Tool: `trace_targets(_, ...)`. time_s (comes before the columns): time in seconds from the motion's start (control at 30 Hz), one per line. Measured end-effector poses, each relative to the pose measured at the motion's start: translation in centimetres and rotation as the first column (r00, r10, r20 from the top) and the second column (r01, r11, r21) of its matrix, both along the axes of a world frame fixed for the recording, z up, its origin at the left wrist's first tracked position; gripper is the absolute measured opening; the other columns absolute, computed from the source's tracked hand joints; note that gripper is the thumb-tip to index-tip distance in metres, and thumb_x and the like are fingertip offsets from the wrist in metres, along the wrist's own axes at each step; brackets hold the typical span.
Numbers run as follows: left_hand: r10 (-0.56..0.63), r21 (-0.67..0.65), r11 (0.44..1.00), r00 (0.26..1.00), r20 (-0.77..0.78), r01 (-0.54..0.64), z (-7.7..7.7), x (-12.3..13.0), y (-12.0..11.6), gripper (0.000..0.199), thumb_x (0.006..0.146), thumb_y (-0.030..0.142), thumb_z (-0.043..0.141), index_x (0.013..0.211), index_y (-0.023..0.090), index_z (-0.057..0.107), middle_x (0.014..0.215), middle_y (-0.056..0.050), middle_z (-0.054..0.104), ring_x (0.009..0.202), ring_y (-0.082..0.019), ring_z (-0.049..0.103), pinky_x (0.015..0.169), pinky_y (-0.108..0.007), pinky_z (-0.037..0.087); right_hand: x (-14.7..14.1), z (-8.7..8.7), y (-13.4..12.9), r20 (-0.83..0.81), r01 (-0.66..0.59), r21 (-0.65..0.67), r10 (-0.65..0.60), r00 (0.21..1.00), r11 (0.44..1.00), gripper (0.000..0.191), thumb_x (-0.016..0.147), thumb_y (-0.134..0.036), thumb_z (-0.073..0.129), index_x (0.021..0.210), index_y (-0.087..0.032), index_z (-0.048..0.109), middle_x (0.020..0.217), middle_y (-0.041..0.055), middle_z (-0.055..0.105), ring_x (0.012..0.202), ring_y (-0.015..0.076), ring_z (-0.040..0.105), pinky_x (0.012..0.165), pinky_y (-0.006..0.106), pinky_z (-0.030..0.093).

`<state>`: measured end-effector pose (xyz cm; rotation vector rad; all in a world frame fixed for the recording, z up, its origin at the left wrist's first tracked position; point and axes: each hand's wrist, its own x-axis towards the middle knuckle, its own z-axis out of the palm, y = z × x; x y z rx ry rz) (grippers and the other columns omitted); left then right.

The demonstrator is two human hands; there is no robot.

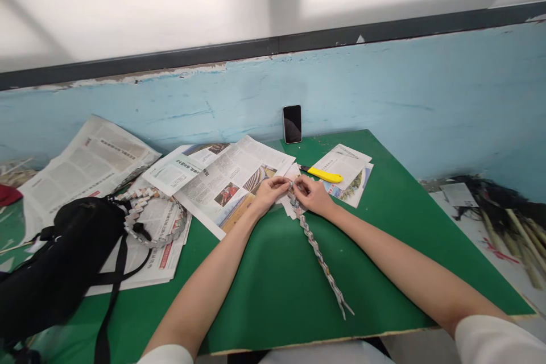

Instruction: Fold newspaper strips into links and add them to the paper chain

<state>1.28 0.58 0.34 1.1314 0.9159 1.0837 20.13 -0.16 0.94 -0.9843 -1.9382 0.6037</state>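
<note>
A zigzag chain of folded newspaper strips (314, 246) runs down the green table toward me, its near end split into two loose tips. Its far end is pinched between my two hands. My left hand (269, 192) grips that end from the left, thumb and fingers pressed together. From the right, my right hand (312, 193) pinches the same end, fingers curled in. The exact fold between the fingertips is too small to make out. Small paper pieces (290, 205) lie under and behind the hands. Just beyond my right hand rests a yellow utility knife (325, 174).
A phone (292, 124) leans against the blue wall. Newspaper sheets (222, 182) cover the table's left and middle, and cut paper (343, 162) lies right of the knife. A black bag (81, 250) and a coiled paper chain (160, 239) sit at left. Bamboo sticks (522, 239) lie beyond the right edge.
</note>
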Motion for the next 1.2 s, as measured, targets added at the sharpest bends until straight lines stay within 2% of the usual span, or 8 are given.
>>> trace_targets(0.13,0.055,0.034,0.998,0.998,-0.007,-0.054,0.11,0.23,-0.06,0.041,0.066,0.041,0.088,0.094,0.015,0.074,0.093,-0.006,0.074,0.085,-0.018,0.068,0.083,-0.029,0.051,-0.07,-0.04,0.14,-0.094,-0.019,-0.081,0.011,0.996,0.997,0.016,0.097,-0.036,0.056,0.090,-0.022,0.055,0.058,-0.0053,0.048,0.049,0.0125,0.045,0.051,0.026,0.035)
trace_targets(0.3,0.050,0.020,0.999,0.998,-0.026,-0.050,0.19,0.47,-0.32,0.041,0.068,0.044,0.087,0.093,0.014,0.071,0.083,-0.004,0.073,0.073,-0.015,0.066,0.071,-0.026,0.050,0.04,-0.13,0.31,-0.150,-0.056,-0.128,0.037,0.988,0.990,0.023,0.096,-0.041,0.058,0.084,-0.022,0.055,0.061,-0.0023,0.056,0.052,0.0133,0.049,0.053,0.027,0.038)
trace_targets(0.57,0.105,0.066,0.993,0.991,-0.080,-0.100,-0.11,0.54,-0.14,0.042,0.065,0.045,0.087,0.089,0.014,0.072,0.084,-0.005,0.073,0.073,-0.018,0.068,0.072,-0.030,0.053,0.12,-0.44,0.53,-0.146,-0.075,-0.158,0.052,0.988,0.985,0.021,0.094,-0.037,0.060,0.081,-0.021,0.057,0.060,-0.0025,0.055,0.051,0.0129,0.046,0.051,0.027,0.035)
trace_targets(1.0,0.187,0.114,0.979,0.966,-0.176,-0.169,-0.34,0.62,-0.14,0.039,0.068,0.045,0.083,0.089,0.015,0.072,0.086,-0.007,0.074,0.076,-0.020,0.069,0.073,-0.032,0.055,0.08,-0.24,0.73,-0.135,-0.073,-0.173,0.050,0.990,0.982,0.017,0.092,-0.034,0.059,0.081,-0.021,0.056,0.058,-0.0047,0.048,0.051,0.0123,0.043,0.052,0.026,0.033)
trace_targets(1.2,0.182,0.177,0.973,0.961,-0.207,-0.146,-0.19,0.87,-0.35,0.032,0.070,0.041,0.081,0.087,0.015,0.072,0.087,-0.007,0.074,0.080,-0.020,0.069,0.076,-0.032,0.056,0.03,-0.37,0.71,-0.092,-0.055,-0.170,0.040,0.995,0.984,0.020,0.089,-0.031,0.062,0.074,-0.022,0.052,0.054,-0.0050,0.048,0.049,0.0120,0.044,0.050,0.026,0.034)
